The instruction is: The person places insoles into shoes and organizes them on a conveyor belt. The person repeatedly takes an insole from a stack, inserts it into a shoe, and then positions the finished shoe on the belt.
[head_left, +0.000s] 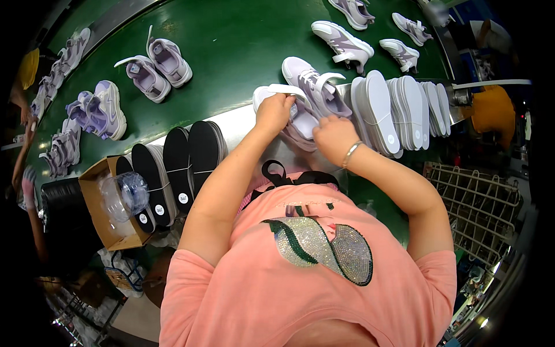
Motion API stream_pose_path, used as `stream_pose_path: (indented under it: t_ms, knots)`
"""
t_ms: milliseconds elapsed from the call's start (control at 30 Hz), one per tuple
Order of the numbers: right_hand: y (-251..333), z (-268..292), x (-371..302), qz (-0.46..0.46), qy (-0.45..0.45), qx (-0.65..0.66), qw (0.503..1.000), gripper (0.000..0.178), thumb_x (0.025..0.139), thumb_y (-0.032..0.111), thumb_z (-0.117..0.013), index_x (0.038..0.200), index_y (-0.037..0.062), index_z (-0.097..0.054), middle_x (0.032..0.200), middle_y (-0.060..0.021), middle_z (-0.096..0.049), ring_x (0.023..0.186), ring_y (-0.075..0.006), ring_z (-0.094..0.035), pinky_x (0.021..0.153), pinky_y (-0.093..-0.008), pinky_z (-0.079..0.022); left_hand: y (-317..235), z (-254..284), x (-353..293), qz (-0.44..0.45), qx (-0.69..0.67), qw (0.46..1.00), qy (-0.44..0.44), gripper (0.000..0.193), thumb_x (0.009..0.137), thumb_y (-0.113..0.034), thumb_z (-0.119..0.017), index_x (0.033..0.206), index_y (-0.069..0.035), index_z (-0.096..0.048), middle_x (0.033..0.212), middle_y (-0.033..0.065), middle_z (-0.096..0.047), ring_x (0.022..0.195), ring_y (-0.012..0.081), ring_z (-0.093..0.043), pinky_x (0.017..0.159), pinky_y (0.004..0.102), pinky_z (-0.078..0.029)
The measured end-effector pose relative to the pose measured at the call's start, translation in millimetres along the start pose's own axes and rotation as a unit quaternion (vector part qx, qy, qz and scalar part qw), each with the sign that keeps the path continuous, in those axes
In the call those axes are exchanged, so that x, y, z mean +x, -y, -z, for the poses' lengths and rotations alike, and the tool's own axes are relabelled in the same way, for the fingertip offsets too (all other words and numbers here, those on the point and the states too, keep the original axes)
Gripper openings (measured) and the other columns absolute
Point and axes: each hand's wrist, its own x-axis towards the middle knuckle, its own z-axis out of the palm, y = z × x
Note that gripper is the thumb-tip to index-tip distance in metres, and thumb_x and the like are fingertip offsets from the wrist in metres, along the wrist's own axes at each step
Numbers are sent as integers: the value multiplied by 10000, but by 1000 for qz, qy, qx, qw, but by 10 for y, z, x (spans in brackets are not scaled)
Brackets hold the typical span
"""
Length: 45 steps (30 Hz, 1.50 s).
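A pair of pale lilac and white sneakers sits in front of me at the metal edge of the table. My left hand [275, 114] pinches the raised white strap of the nearer sneaker [303, 122], whose opening faces up. At that sneaker's heel, my right hand [336, 139] is closed with its fingers curled over the collar; the fingertips are partly hidden. Just beyond stands the other sneaker [300, 70], its strap lifted too. Bundles of white insoles [378, 104] lie right beside my right hand.
Bundled black insoles [176, 155] and a cardboard box [98, 196] holding clear plastic line the left. More lilac sneakers [169, 61] stand across the green table [231, 34]. A wire rack [474, 202] is at the right. Other people's arms show at the far left.
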Motion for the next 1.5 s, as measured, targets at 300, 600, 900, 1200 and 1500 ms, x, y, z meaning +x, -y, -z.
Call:
stream_pose_path:
  t_ms: [300,600,900,1200,1500]
  knots:
    - [-2,-390,534,18,80,49,995,166,735,157,-514,813,57,-621,863,-139,-599,790,-258,-586,674,-343,-478,55,-132,-36,35,-94,994,-37,252,819,-203,-492,867,20,-599,784,201,-598,734,331,-574,644,356,-435]
    - [-173,-464,904,89,301,13,949,213,687,174,-569,853,64,-645,898,-151,-616,868,-271,-590,737,-343,-466,81,-213,34,-13,-64,995,-81,226,791,-216,-496,880,-33,-596,790,204,-594,749,373,-559,657,406,-440]
    - [-124,-239,657,-10,208,-10,978,220,750,196,-516,883,68,-636,925,-127,-617,877,-248,-591,734,-325,-462,-57,-199,-16,34,-159,983,-81,145,783,-160,-504,863,-63,-577,728,164,-597,692,300,-584,609,353,-441]
    - [-295,-270,353,77,297,17,952,358,731,239,-514,1022,33,-535,901,-168,-610,862,-275,-590,744,-390,-422,70,-340,25,10,-177,980,-89,134,786,-151,-509,857,-75,-591,747,150,-603,715,290,-581,625,342,-439]
    - [-346,-564,472,-239,47,704,667,273,809,228,-549,889,-32,-572,743,-86,-607,664,-132,-572,621,-249,-453,-75,-206,4,10,-163,986,-19,148,768,-173,-534,866,-81,-597,782,141,-611,737,294,-583,649,327,-446]
